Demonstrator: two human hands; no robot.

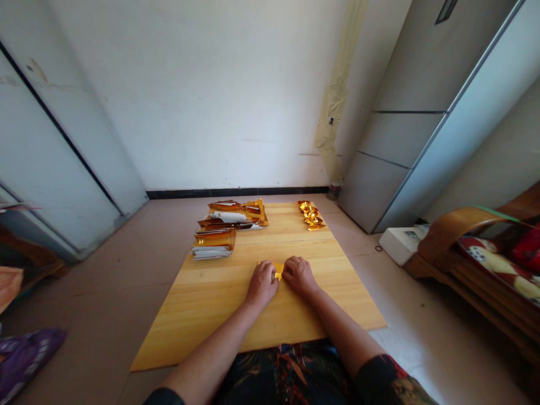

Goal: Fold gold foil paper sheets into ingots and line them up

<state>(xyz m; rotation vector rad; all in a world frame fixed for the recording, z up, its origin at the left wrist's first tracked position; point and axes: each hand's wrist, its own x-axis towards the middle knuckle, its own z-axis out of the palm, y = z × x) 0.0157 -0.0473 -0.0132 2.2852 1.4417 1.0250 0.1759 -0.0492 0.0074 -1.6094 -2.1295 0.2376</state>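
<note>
Between my two hands, over the middle of the wooden table (202, 304), is a small piece of gold foil paper (278, 270). My left hand (264, 281) has its fingers curled on the paper's left side. On the right side, my right hand (299, 274) pinches the paper with bent fingers. Much of the sheet is hidden under the fingers. Stacks of gold and white foil paper (214, 242) lie at the table's far left. Several shiny folded gold foil pieces (311, 215) sit in a row at the far right.
A white wall (223, 112) stands beyond the table, with a grey refrigerator (379, 169) at the back right. To the right are a white box (400, 244) and a wooden bench (472, 270) with cushions. A purple bag (31, 360) lies on the floor at left.
</note>
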